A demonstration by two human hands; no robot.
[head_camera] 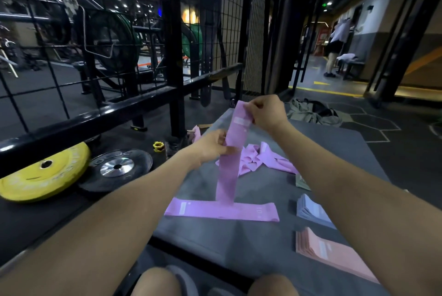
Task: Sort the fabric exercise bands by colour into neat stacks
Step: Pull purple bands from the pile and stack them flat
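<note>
A person sits at a grey exercise mat (239, 243), both bare forearms reaching forward. The right hand (265, 111) pinches the top end of a purple fabric band (230, 152) at about 12 o'clock; the left hand (212, 146) pinches the same band partway down, at its left edge. The band hangs upright, its lower end touching a flat purple stack (222, 210) lying crosswise at the mat's centre. Behind the hands, toward 1 o'clock, lies a loose heap of purple bands (260, 158), unsorted. At 3 o'clock a grey-blue stack (311, 209) sits partly hidden by the right forearm; at 4 o'clock a pink stack (330, 255) lies near the mat's edge; a green band (301, 182) peeks out beyond the grey-blue one. No containers show. At 9 o'clock, off the mat, a yellow weight plate (40, 176) overlaps a black weight plate (117, 167). A black wire-mesh rack (119, 56) fills 10 to 12 o'clock. The gym room is dim, with ceiling spotlights.
</note>
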